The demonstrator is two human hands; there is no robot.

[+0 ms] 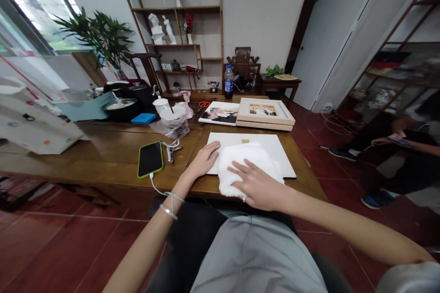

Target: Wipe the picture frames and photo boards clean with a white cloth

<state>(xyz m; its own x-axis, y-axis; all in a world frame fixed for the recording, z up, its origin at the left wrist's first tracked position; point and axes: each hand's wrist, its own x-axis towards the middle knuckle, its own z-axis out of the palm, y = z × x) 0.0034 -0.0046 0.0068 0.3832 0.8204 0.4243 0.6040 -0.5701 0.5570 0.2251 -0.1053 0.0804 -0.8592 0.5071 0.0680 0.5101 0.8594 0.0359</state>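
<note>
Cloth: we see soft, fluffy fabric, matt throughout.
Panel: smooth, matt face.
Table: brown wood, glossy before us.
Phone: sleek, dark, glassy screen.
Silvery implement: shiny, metallic-looking finish.

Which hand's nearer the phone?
Left. The left hand, at the white panel's left edge, is right of the phone; the right hand, on the white cloth, is farther right.

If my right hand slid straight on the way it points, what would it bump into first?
Probably your left hand, on the white panel; your right hand, spread on the white cloth, points roughly toward it, though depth is uncertain.
</note>
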